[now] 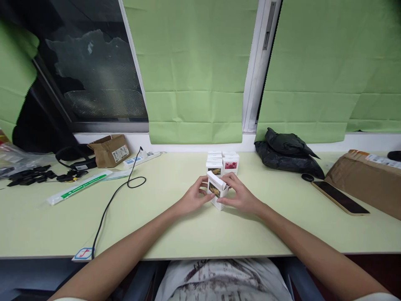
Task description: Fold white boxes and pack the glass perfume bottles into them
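Observation:
Between my hands a small white card box with a yellow-flower picture on its front stands slightly tilted on the table, its top flap appearing partly raised. My left hand grips its left side, the thumb on the front. My right hand holds its right side, thumb low on the front and fingers at the top edge. Just behind stand several similar white boxes in two rows: the left front box has a dark picture with yellow, the right front box a red one. The inside of the held box is hidden.
A black cable runs across the left of the pale green table. Further left lie an open brown carton, a power strip and a green-white packet. On the right are a black plastic bag, a phone and a brown parcel.

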`<state>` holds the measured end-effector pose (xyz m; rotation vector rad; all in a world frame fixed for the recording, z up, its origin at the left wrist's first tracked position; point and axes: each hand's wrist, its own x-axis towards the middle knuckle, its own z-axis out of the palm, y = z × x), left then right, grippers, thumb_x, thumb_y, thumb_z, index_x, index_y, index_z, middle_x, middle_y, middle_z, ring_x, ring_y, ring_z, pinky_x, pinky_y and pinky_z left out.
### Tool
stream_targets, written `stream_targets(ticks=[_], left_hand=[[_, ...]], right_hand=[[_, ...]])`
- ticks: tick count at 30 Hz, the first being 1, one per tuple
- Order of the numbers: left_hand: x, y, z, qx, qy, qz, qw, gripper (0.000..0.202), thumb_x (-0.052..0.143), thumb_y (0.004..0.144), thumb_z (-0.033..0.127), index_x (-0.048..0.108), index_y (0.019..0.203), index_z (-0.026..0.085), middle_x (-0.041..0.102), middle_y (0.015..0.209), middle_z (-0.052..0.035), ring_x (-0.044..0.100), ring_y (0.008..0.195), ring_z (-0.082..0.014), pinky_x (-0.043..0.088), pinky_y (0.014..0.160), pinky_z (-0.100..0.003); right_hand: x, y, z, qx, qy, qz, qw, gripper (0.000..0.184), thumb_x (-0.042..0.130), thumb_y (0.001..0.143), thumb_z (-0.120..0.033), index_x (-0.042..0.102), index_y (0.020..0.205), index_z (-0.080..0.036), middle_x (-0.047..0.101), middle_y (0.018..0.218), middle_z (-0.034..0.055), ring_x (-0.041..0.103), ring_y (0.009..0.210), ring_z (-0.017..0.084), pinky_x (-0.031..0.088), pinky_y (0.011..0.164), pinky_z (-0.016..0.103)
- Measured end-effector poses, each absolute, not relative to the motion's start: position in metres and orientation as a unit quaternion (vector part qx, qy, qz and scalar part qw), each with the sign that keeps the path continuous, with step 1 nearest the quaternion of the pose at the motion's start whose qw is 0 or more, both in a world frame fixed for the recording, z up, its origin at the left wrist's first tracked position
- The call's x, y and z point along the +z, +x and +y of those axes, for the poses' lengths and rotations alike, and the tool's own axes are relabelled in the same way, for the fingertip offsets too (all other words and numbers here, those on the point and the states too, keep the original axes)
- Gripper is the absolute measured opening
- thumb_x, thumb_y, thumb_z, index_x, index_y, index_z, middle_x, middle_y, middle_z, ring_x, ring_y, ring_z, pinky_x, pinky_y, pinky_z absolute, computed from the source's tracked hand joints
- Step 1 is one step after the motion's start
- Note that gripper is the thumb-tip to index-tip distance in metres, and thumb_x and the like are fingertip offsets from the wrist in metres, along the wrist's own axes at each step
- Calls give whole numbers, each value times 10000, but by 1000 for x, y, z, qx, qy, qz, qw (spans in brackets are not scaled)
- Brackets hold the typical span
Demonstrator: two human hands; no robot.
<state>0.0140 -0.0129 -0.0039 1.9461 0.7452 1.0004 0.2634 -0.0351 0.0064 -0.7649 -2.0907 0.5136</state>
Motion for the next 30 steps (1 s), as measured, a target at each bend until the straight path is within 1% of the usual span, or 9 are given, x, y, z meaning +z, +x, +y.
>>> stream_targets(ticks=[2, 6, 9, 11, 14, 18, 24, 27, 30], left_hand=[[1, 17, -19, 382, 777, 267, 423, 652, 772, 926, 383, 464, 1495, 303, 576, 1442, -111, 584, 1297, -278, 542, 1009, -420], [3, 22, -29, 371, 779, 256, 436, 878, 909, 788, 366, 422, 1516, 307, 524, 1503, -130, 571, 1344, -312, 525, 1093, -492], [-3, 24, -28, 378, 752, 292, 453, 917, 931, 757, 383, 391, 1494, 308, 516, 1489, -137, 631, 1275, -307, 559, 1063, -529], [-7, 23, -26, 386, 737, 296, 469, 866, 894, 805, 390, 371, 1491, 315, 503, 1500, -142, 634, 1289, -305, 576, 1054, -535], [-9, 22, -21, 393, 742, 275, 468, 687, 798, 905, 385, 418, 1473, 304, 528, 1502, -134, 557, 1402, -305, 552, 1110, -532], [-5, 20, -19, 382, 763, 281, 439, 521, 709, 975, 386, 497, 1441, 288, 596, 1455, -112, 550, 1412, -297, 531, 1140, -530], [2, 22, -27, 389, 788, 294, 375, 635, 710, 969, 402, 401, 1514, 302, 572, 1478, -114, 577, 1351, -273, 570, 1061, -473], [3, 23, -29, 391, 795, 321, 334, 647, 775, 911, 432, 441, 1443, 280, 600, 1420, -113, 616, 1254, -271, 588, 971, -433], [3, 24, -29, 388, 793, 350, 313, 545, 758, 918, 479, 498, 1342, 258, 648, 1312, -100, 645, 1162, -256, 576, 931, -406]], right_hand=[[4, 263, -35, 167, -309, -835, 424, 536, 816, 889, -446, 618, 1372, -321, 557, 1339, 101, 569, 1262, 305, 541, 1057, 470], [2, 263, -34, 73, -293, -853, 426, 513, 817, 890, -466, 626, 1347, -334, 607, 1410, 97, 518, 1313, 345, 488, 1101, 554], [5, 264, -35, 54, -279, -866, 411, 529, 784, 922, -437, 596, 1406, -338, 636, 1395, 91, 522, 1299, 341, 486, 1099, 564], [6, 265, -35, 46, -288, -864, 410, 484, 748, 951, -409, 601, 1406, -336, 634, 1389, 90, 522, 1292, 334, 493, 1089, 556], [4, 266, -33, 21, -312, -854, 416, 409, 703, 981, -376, 625, 1381, -339, 644, 1352, 85, 532, 1258, 321, 499, 1074, 542], [1, 268, -30, -12, -317, -852, 417, 446, 710, 976, -388, 611, 1407, -333, 653, 1345, 79, 537, 1217, 311, 496, 1068, 532], [1, 266, -30, -30, -322, -851, 413, 450, 703, 977, -375, 604, 1414, -340, 659, 1369, 69, 506, 1246, 331, 492, 1074, 555], [2, 266, -33, -31, -322, -855, 407, 453, 700, 980, -361, 597, 1421, -349, 654, 1384, 63, 454, 1340, 353, 445, 1139, 599], [3, 265, -35, -27, -317, -855, 410, 458, 707, 981, -352, 590, 1424, -353, 658, 1381, 59, 414, 1404, 352, 409, 1184, 618]])
